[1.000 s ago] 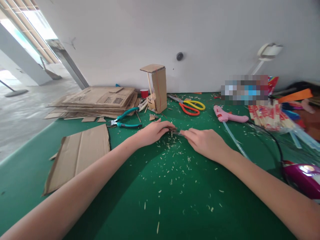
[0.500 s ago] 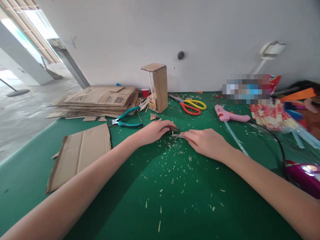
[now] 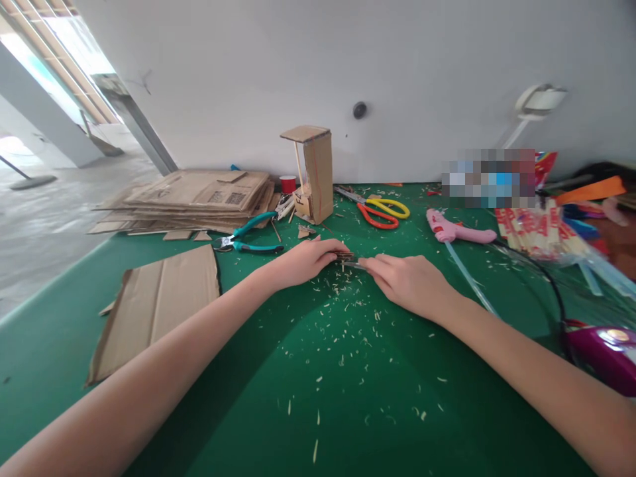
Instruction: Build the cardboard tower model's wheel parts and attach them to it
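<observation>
Both forearms reach forward, low over the green desk [image 3: 308,371]. The left hand [image 3: 303,262] closes its grip on a small cardboard piece [image 3: 344,256]. The right hand [image 3: 410,281] pinches a thin metal blade [image 3: 350,264] against it. No writing is readable.

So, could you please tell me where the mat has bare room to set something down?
Freest: the green mat near the camera between both forearms, only shavings. A strip between cardboard sheet and left hand. Crowded: back edge, from cardboard stack to scissors, glue gun.
</observation>
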`<state>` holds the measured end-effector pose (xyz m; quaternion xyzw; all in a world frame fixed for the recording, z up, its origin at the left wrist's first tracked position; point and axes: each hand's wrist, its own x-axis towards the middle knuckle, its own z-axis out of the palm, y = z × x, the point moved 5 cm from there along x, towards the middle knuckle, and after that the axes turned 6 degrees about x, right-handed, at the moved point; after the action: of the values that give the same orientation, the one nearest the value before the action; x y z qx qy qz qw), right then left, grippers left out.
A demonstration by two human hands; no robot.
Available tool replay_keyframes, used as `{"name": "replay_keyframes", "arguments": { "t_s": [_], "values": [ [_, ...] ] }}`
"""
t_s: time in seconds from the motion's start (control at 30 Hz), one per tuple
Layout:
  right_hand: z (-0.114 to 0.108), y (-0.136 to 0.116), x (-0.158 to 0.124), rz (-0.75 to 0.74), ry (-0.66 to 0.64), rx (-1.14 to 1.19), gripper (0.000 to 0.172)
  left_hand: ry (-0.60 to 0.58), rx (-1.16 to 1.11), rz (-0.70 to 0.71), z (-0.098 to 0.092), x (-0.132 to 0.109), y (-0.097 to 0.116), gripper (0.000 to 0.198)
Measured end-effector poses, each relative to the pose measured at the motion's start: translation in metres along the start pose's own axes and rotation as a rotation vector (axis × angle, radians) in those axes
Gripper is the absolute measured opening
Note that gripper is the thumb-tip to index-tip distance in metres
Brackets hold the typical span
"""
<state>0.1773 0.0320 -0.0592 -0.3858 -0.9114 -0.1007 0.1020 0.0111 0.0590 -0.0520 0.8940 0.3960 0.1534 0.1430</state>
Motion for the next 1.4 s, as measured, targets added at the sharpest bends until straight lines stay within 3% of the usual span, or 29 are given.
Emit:
{"name": "replay_keyframes", "arguments": {
  "t_s": [0.47,0.8,0.9,1.03,1.1,1.23,1.4],
  "values": [
    [-0.002,-0.005,-0.001,0.014,-0.015,-0.025,0.034,0.003,0.015,-0.001,0.001,0.002,-0.001,0.03],
    [-0.01,0.006,-0.005,0.019,-0.103,0.339,0.026,0.009,-0.008,0.021,-0.005,-0.003,0.007,0.031],
    [-0.018,0.011,-0.008,0.075,0.002,0.542,0.022,0.064,-0.007,0.01,-0.004,-0.003,0.008,0.031],
    [-0.023,0.028,-0.01,0.329,0.289,0.824,0.023,0.174,-0.035,0.067,-0.004,-0.001,0.007,0.024],
    [-0.02,0.036,-0.011,0.433,0.375,0.865,0.023,0.152,-0.041,0.122,-0.005,-0.001,0.009,0.025],
    [-0.013,0.04,-0.011,0.459,0.283,0.695,0.022,0.048,-0.052,0.171,-0.009,-0.003,0.015,0.027],
    [-0.009,0.042,-0.012,0.519,0.105,0.361,0.02,0.115,-0.128,0.12,-0.005,-0.005,0.02,0.01]
  ]
}}
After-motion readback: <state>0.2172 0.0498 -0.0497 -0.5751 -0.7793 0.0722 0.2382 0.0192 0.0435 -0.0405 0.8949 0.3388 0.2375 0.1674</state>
